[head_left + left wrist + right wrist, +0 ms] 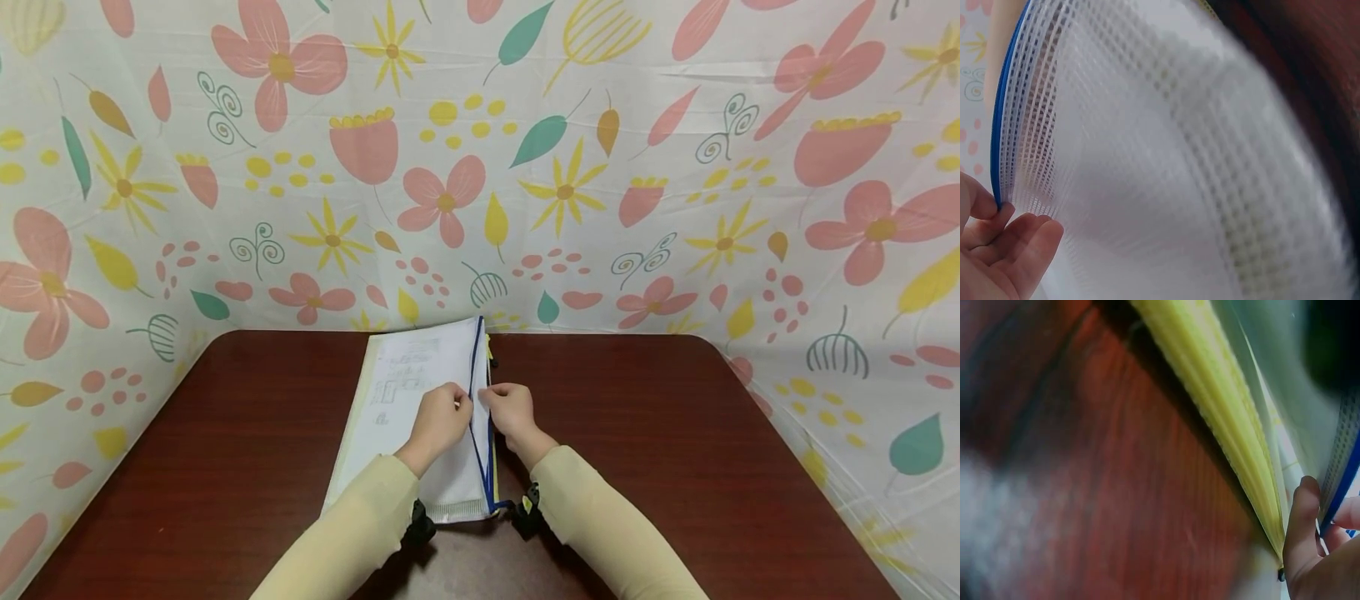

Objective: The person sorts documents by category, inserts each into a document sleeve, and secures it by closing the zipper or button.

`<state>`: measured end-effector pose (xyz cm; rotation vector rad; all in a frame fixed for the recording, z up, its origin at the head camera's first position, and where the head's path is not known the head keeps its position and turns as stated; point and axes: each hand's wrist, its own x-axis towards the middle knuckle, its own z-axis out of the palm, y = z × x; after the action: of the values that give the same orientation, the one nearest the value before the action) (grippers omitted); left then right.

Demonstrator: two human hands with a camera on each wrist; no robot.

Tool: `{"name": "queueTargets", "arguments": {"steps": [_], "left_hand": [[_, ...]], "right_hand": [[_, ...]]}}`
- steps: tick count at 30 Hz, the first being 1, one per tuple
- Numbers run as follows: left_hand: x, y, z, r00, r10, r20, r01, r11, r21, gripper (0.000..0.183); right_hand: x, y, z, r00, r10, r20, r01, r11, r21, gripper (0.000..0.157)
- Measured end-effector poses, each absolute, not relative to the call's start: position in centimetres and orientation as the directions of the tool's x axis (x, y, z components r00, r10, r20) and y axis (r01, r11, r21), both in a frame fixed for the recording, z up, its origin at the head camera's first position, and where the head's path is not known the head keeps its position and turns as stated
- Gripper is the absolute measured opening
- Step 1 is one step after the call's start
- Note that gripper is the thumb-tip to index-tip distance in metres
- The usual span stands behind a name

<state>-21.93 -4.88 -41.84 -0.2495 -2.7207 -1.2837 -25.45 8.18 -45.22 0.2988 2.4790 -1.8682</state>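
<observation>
In the head view, a white mesh pouch [393,400] is being supported by the dark table [217,433], lying lengthwise in front of the person. One blue strip [476,350] of its edge is being pinched by the left hand [442,417]; the opposite blue strip [491,442] is being gripped by the right hand [513,412], apparently so that the mouth is being spread.

In the left wrist view, the strip is being nipped at the fingertips [1002,212], the mesh bowing outward.

In the right wrist view, the other strip is being grasped between thumb and fingers, while a yellow band [1222,387] is being left untouched beside the table.
</observation>
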Motion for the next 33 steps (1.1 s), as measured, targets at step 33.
{"name": "queueTargets", "arguments": {"steps": [33], "left_hand": [[-23.1, -5.6, -41.8, -0.981, 0.127, 0.145, 0.192, 0.637, 0.747, 0.016]], "right_hand": [[-24.5, 10.9, -44.4, -0.939, -0.167, -0.301, 0.251, 0.265, -0.931, 0.028]]}}
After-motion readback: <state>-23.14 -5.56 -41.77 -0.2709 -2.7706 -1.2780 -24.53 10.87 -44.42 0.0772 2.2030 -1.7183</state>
